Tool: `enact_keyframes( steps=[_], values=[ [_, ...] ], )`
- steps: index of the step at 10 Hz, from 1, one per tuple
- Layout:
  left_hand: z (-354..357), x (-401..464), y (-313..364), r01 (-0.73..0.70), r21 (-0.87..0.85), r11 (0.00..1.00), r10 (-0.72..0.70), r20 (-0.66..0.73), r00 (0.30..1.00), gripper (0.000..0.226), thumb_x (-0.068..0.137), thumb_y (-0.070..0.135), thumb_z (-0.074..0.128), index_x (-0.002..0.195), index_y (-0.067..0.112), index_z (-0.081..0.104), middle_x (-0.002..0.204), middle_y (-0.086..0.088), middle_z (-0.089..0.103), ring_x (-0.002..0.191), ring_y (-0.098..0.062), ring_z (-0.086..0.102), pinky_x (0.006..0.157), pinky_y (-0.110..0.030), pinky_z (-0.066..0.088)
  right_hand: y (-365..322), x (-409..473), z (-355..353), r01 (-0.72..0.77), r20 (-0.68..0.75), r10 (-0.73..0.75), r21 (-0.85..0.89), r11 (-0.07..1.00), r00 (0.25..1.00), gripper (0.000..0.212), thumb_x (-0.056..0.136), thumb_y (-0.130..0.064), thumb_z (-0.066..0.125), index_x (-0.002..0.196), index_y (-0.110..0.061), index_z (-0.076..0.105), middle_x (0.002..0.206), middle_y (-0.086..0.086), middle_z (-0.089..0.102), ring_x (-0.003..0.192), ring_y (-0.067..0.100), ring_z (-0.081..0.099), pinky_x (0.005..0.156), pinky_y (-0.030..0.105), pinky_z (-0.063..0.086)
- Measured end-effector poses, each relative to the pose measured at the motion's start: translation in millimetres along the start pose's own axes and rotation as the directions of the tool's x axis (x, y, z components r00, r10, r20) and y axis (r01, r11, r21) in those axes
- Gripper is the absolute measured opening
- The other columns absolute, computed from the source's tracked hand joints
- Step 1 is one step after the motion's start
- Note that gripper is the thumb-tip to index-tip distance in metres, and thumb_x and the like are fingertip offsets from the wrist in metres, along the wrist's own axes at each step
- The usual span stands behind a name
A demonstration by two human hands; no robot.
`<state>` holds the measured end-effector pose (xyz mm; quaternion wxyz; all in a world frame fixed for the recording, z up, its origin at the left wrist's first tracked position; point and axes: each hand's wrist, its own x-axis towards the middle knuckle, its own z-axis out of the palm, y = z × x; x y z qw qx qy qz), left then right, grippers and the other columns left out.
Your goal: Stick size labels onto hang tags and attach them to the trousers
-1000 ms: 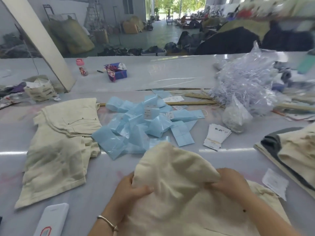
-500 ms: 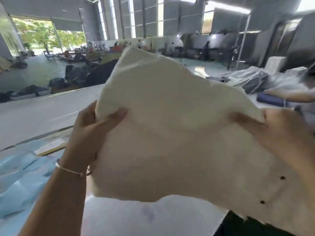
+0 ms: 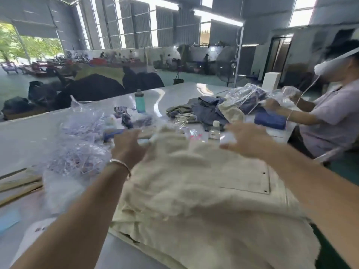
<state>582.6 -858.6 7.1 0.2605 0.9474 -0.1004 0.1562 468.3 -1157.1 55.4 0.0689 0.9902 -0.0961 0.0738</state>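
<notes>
Two hands: left hand (image 3: 129,144), right hand (image 3: 245,140), on one cream trousers (image 3: 194,191).

Cream trousers (image 3: 194,191) lie spread on the table (image 3: 29,136), a rear pocket with two dark rivets facing up. The left hand (image 3: 128,146), a bangle on its wrist, and the right hand (image 3: 246,140) reach over the trousers' far edge, fingers blurred. Left of the trousers sits a heap of clear plastic fasteners (image 3: 81,150); beyond them stands a teal bottle (image 3: 140,100). Right of the trousers, another person (image 3: 330,117) handles plastic bags.
</notes>
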Motion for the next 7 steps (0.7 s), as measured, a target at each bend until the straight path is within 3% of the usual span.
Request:
enact_keyframes(
  steps=[1,2,3,4,5,6,7],
  values=[
    [59,-27,1,-0.139,-0.025,0.99,0.14,0.079,0.987,0.041,0.087,0.04,0.068,0.122,0.018,0.066,0.131,-0.009,0.06,0.126,-0.028,0.049,0.107,-0.034,0.034,-14,-9,57,0.093,0.217,-0.144,0.229,0.969,0.965,0.067,0.084,-0.068,0.052,0.141,-0.036,0.038,0.149,-0.005,0.037,0.136,0.021,0.033,0.11,0.038,0.03],
    [102,-52,3,-0.15,-0.067,0.986,0.161,0.225,0.961,0.039,0.093,0.049,0.054,0.126,0.029,0.063,0.144,0.002,0.051,0.137,-0.018,0.038,0.114,-0.032,0.027,-25,-15,97,0.182,0.274,-0.21,0.124,0.975,0.939,0.065,0.085,-0.07,0.045,0.139,-0.034,0.041,0.145,-0.004,0.04,0.133,0.023,0.034,0.11,0.038,0.028],
    [128,-65,-4,-0.196,0.027,0.98,0.177,0.324,0.929,0.049,0.098,0.056,0.036,0.14,0.034,0.049,0.151,0.012,0.041,0.144,-0.009,0.026,0.119,-0.036,0.015,-30,-12,115,0.224,0.204,-0.234,0.073,0.972,0.951,0.066,0.088,-0.071,0.034,0.14,-0.032,0.039,0.146,-0.002,0.037,0.134,0.023,0.031,0.113,0.038,0.021],
    [135,-66,-9,-0.182,0.023,0.983,0.164,0.336,0.927,0.048,0.099,0.055,0.033,0.141,0.036,0.047,0.151,0.016,0.041,0.144,-0.006,0.024,0.118,-0.035,0.01,-32,-11,124,0.21,0.184,-0.22,0.074,0.975,0.958,0.066,0.089,-0.071,0.032,0.14,-0.031,0.039,0.148,-0.001,0.036,0.135,0.023,0.03,0.114,0.039,0.019],
    [133,-65,-8,-0.203,0.025,0.979,0.183,0.334,0.925,0.047,0.1,0.052,0.033,0.142,0.034,0.046,0.151,0.015,0.041,0.144,-0.007,0.026,0.118,-0.035,0.011,-34,-10,121,0.214,0.161,-0.222,0.07,0.974,0.962,0.063,0.089,-0.07,0.032,0.137,-0.031,0.041,0.144,-0.002,0.039,0.133,0.022,0.034,0.113,0.039,0.021],
    [114,-74,-8,-0.197,-0.054,0.979,0.204,0.338,0.919,0.041,0.1,0.042,0.043,0.135,0.026,0.056,0.142,0.006,0.054,0.135,-0.015,0.043,0.113,-0.03,0.027,-39,-14,113,0.184,0.141,-0.203,0.139,0.973,0.969,0.052,0.09,-0.064,0.042,0.13,-0.031,0.049,0.136,-0.007,0.046,0.128,0.019,0.04,0.111,0.036,0.026],
    [87,-99,-18,-0.046,-0.313,0.949,0.127,0.243,0.962,0.024,0.095,0.028,0.057,0.115,0.021,0.069,0.115,0.0,0.07,0.11,-0.018,0.062,0.093,-0.024,0.044,-50,-26,95,0.155,-0.04,-0.153,0.416,0.896,0.987,0.017,0.088,-0.042,0.062,0.096,-0.028,0.064,0.105,-0.009,0.062,0.107,0.018,0.055,0.091,0.033,0.041]
  ],
)
